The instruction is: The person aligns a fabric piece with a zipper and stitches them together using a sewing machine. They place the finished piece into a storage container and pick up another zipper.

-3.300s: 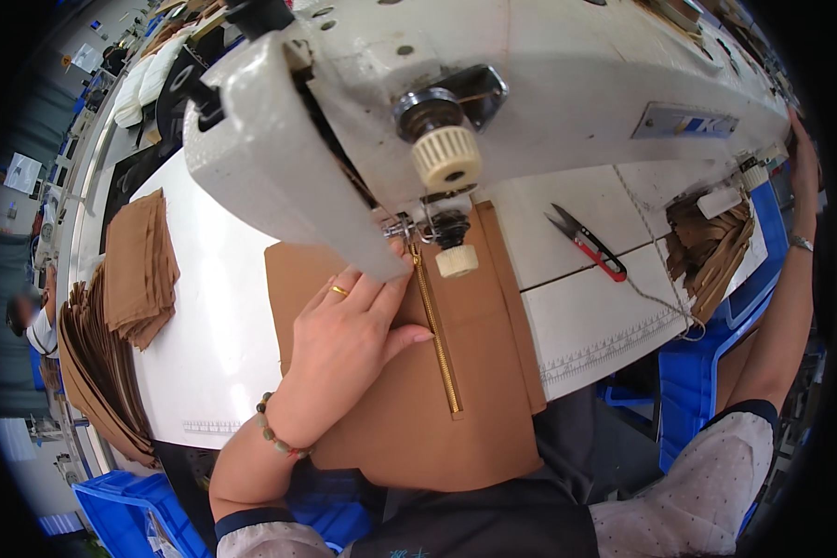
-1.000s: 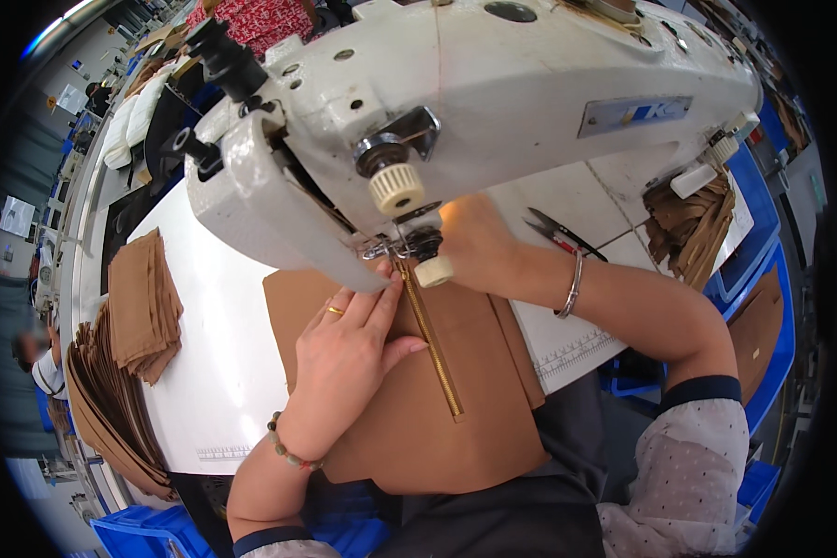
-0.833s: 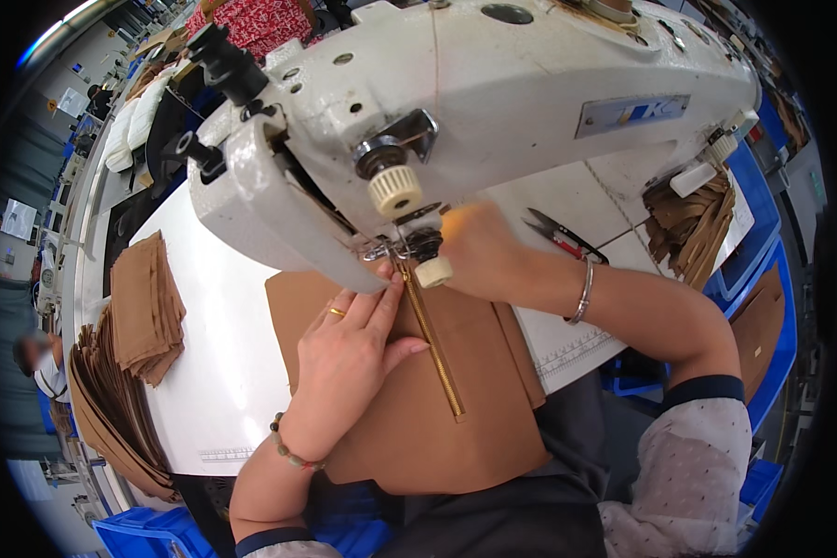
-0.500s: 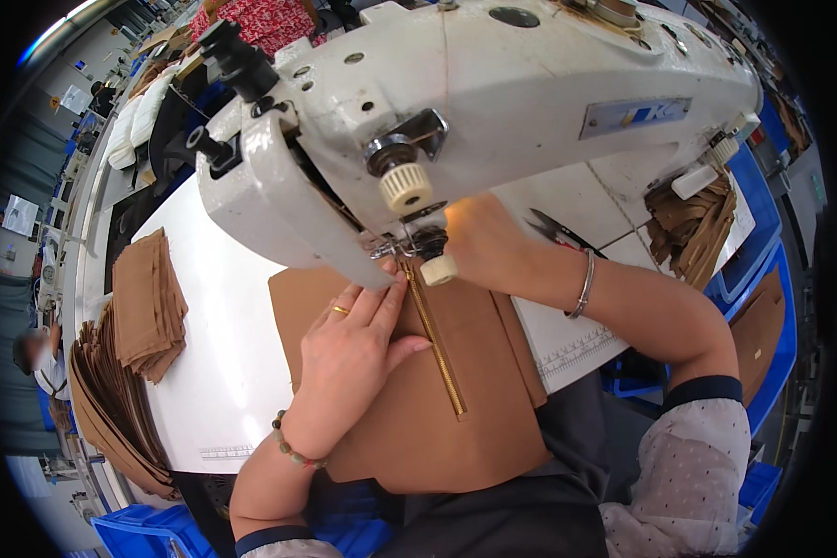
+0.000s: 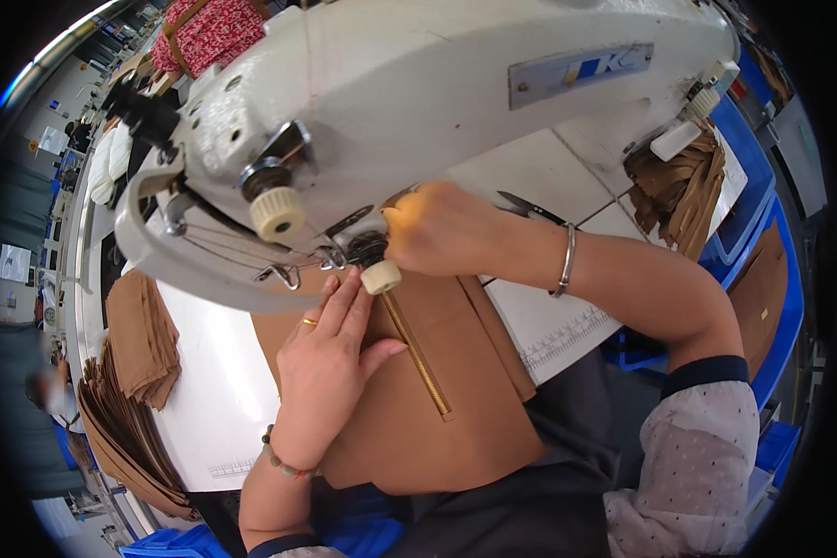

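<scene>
A brown fabric panel (image 5: 479, 437) lies under the head of a white sewing machine (image 5: 418, 121). A gold-toothed zipper (image 5: 418, 363) runs down the panel from below the machine head. My left hand (image 5: 321, 367) rests flat on the fabric just left of the zipper, fingers stretched toward the needle area and thumb out to the side. My right hand (image 5: 446, 232) is curled closed beside the cream-coloured knob (image 5: 381, 277), under the machine arm. Whatever its fingers hold is hidden. The needle and presser foot cannot be made out.
Dark-handled scissors (image 5: 530, 206) lie behind my right wrist. Folded brown pieces (image 5: 141, 335) and a larger brown stack (image 5: 126, 437) sit on the white table (image 5: 216, 391) at left. Brown strips (image 5: 679, 191) and a blue bin (image 5: 783, 325) are at right.
The view has shifted, so the machine sits further left and shows more of its face side. My right hand now shows curled beside the knob. My left hand stays flat on the fabric.
</scene>
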A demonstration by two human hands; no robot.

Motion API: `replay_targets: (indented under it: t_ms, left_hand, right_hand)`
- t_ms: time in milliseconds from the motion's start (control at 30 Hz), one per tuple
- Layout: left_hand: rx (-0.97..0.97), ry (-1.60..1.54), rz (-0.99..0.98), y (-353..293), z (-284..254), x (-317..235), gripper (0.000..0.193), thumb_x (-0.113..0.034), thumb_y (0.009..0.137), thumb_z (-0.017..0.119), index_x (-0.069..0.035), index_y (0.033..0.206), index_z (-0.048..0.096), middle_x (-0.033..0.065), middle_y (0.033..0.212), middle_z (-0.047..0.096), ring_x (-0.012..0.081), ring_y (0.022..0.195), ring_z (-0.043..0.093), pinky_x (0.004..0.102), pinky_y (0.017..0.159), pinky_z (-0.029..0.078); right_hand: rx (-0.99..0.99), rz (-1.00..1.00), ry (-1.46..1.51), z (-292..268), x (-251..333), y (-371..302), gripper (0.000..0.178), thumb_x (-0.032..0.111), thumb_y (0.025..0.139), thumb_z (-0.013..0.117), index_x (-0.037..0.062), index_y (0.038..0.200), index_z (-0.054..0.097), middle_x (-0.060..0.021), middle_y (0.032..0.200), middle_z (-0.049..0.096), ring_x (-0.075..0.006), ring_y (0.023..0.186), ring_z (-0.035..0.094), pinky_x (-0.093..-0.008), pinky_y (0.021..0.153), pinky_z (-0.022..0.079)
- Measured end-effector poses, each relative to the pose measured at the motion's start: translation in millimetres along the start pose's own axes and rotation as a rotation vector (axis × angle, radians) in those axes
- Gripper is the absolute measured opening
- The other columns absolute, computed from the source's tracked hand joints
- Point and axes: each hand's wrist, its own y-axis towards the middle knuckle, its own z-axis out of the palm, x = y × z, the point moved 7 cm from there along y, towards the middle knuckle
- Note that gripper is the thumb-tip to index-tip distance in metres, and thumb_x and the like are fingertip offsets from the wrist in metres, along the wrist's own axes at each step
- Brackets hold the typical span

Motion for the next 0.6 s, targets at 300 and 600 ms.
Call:
replay_targets:
  t_ms: [300,600]
  left_hand:
    - [0.056,-0.046,-0.053,1.3,4.1,1.3,0.075,-0.042,0.078,0.079,-0.005,0.141,0.061,0.0077,0.148,0.06,0.0324,0.129,0.06,0.0401,0.106,0.052]
    - [0.082,-0.054,-0.069,2.4,3.0,0.0,0.074,-0.043,0.08,0.078,-0.004,0.141,0.061,0.0095,0.148,0.06,0.0335,0.133,0.058,0.0414,0.108,0.051]
  right_hand:
    - [-0.138,0.14,0.202,14.4,-9.4,5.9,0.011,0.02,0.078,0.068,0.0099,0.075,0.071,-0.0104,0.073,0.069,-0.0309,0.067,0.07,-0.0401,0.058,0.055]
    - [-0.094,0.092,-0.007,-0.1,0.1,1.5,0.008,0.016,0.075,0.069,0.0111,0.069,0.067,-0.0076,0.067,0.067,-0.0238,0.062,0.07,-0.0376,0.05,0.051]
